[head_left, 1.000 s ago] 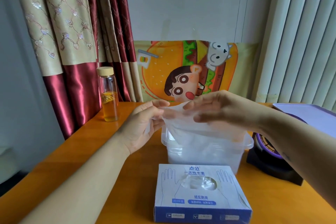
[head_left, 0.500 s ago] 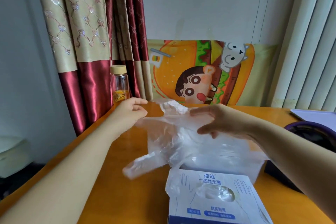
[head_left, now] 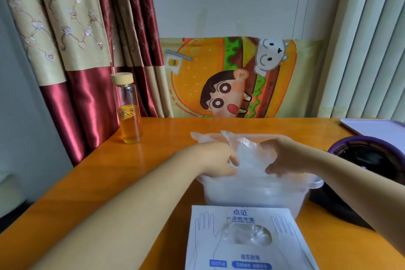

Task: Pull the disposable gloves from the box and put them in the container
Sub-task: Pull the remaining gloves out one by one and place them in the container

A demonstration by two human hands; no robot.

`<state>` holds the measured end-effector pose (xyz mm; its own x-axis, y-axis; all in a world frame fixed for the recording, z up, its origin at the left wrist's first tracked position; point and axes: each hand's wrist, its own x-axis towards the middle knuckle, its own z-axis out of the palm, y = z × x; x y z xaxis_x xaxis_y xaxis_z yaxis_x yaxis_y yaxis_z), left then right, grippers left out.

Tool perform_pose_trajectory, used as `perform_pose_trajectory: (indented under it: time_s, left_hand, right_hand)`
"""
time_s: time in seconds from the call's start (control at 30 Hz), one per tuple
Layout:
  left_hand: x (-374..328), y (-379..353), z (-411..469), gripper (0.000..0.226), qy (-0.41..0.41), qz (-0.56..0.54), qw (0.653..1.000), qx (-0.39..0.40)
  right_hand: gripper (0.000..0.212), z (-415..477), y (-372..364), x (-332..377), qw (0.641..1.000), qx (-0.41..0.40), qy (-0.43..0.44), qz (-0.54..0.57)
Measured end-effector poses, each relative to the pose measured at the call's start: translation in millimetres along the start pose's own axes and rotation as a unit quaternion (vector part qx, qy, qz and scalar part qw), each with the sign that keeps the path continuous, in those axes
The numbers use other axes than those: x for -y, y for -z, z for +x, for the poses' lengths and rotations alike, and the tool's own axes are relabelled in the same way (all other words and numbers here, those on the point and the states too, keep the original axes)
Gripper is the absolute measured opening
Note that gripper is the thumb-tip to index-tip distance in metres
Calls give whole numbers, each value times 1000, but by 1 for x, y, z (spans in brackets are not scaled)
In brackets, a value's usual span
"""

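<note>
A clear plastic container (head_left: 252, 195) stands on the orange table, just behind the white and blue glove box (head_left: 247, 241). A clear disposable glove (head_left: 249, 158) lies bunched in the container's mouth, part of it sticking up at the back rim. My left hand (head_left: 217, 160) and my right hand (head_left: 285, 158) are both down in the container opening, fingers curled on the glove from either side. More clear gloves show in the oval opening (head_left: 247, 234) of the box.
A glass bottle (head_left: 128, 108) with amber liquid and a wooden cap stands at the back left. A dark purple-rimmed device (head_left: 372, 164) sits right of the container, a lilac sheet (head_left: 377, 127) behind it. A cartoon cushion (head_left: 236, 79) leans on the wall.
The glove was stretched between both hands above the container. Both hands have come down and together, bunching it into the container's mouth. The camera has tilted and moved closer.
</note>
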<state>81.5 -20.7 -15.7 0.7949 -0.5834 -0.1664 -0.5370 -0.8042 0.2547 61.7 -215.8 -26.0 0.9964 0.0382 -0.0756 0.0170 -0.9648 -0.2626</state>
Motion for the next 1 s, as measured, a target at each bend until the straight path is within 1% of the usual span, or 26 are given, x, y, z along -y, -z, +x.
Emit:
perform_pose_trajectory:
  time_s: [0.03, 0.1, 0.2, 0.27, 0.3, 0.37, 0.4, 0.43, 0.47, 0.5, 0.53, 0.57, 0.6, 0.63, 0.7, 0.77, 0.83, 0.9, 1.0]
  left_hand:
    - [-5, 0, 8, 43, 7, 31, 999, 36]
    - [-17, 1, 25, 48, 6, 95, 992, 82]
    - [-26, 0, 42, 58, 30, 150, 978, 141]
    - [-29, -3, 49, 63, 45, 176, 968, 173]
    - [-29, -5, 53, 65, 52, 183, 964, 187]
    - [-28, -10, 61, 66, 61, 186, 959, 207]
    - [-28, -12, 64, 66, 62, 183, 958, 212]
    - [-28, -13, 66, 66, 62, 179, 959, 213]
    - [-29, -15, 68, 66, 60, 174, 960, 211]
    - [-29, -16, 69, 66, 60, 170, 961, 208]
    - [-29, -17, 69, 66, 60, 168, 962, 207]
    - [-28, -18, 71, 67, 57, 169, 961, 210]
    - [-27, -20, 72, 68, 54, 175, 959, 215]
    - [-25, -22, 74, 69, 50, 186, 956, 221]
    - [-21, -26, 77, 70, 43, 214, 949, 228]
    - [-17, -29, 80, 66, 42, 231, 945, 228]
    - [-16, -31, 83, 66, 39, 248, 942, 223]
    - [-16, -30, 83, 69, 34, 245, 947, 206]
    - [-16, -18, 76, 70, 11, 190, 970, 153]
  right_hand:
    - [75, 1, 0, -2, 1000, 7, -7, -29]
    - [73, 5, -1, -6, 994, 19, -18, -105]
    - [63, 12, -3, -4, 970, 67, -27, -230]
    - [58, 11, -1, -1, 958, 78, -28, -274]
    - [55, 9, 1, 2, 956, 53, -25, -288]
    - [47, 6, 7, 6, 950, -42, 8, -310]
    - [47, 7, 8, 8, 952, -73, 31, -297]
    - [54, 11, 7, 7, 958, -59, 53, -277]
    - [65, 15, 5, 6, 966, -7, 68, -248]
    - [73, 20, -1, 4, 971, 70, 63, -222]
    - [72, 25, -7, 0, 966, 142, 45, -211]
    - [64, 31, -13, -7, 957, 189, 18, -217]
    - [56, 36, -20, -14, 951, 212, -5, -227]
    - [52, 41, -25, -20, 945, 219, -19, -241]
    - [52, 47, -31, -29, 935, 228, -11, -271]
    - [52, 51, -34, -31, 938, 226, -9, -263]
    - [54, 52, -35, -30, 947, 221, -7, -234]
    - [57, 46, -31, -26, 959, 213, -6, -190]
    - [69, 29, -14, -20, 979, 156, 5, -134]
